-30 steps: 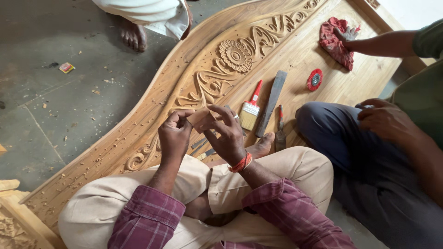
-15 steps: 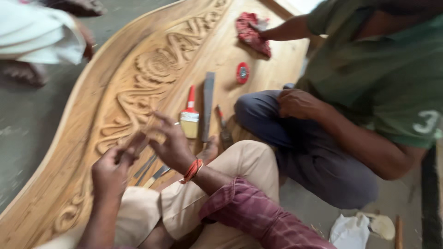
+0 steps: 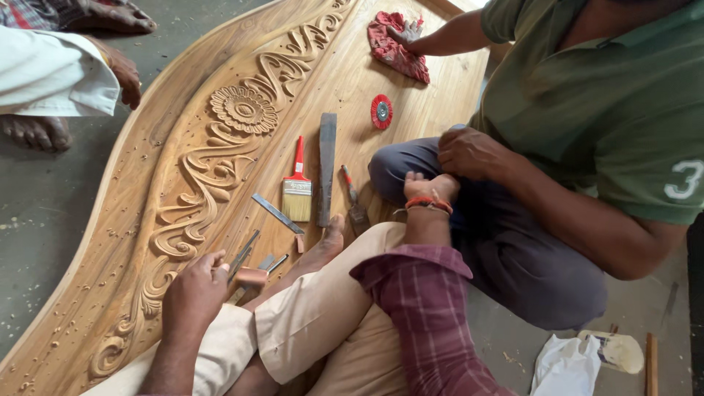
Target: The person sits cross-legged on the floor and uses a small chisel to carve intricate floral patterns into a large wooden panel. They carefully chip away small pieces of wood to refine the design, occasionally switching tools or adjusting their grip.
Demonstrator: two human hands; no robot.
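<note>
Two hands of mine were at work over the carved wooden panel (image 3: 352, 81). My left hand (image 3: 192, 293) was closed round a small wooden-handled chisel (image 3: 253, 276), held just above the panel's lower edge beside my knee. My right hand (image 3: 429, 187) lay against the co-worker's leg; its fingers curled out of sight, so I could not tell whether it gripped anything.

Much of the carving looked finished to me: one round flower rosette (image 3: 244, 108) stood complete, and scrolls ran in a band along the panel's curved edge from top to bottom. Wood chips still lay scattered in the grooves and on the floor, so I judged that cleaning and fine trimming remained, and the flat half of the panel was bare, smooth wood.

Counting what lay on the panel: one paintbrush with a red handle (image 3: 297, 189), one long flat file (image 3: 326, 167), one smaller tool with a reddish handle (image 3: 352, 196), one thin metal strip (image 3: 277, 213), one red round wheel brush (image 3: 380, 111), and about three loose chisels (image 3: 246, 253) near my left hand, though they overlapped and I could not count them surely. One red cloth (image 3: 396, 48) sat at the far end under the co-worker's hand (image 3: 405, 33).
</note>
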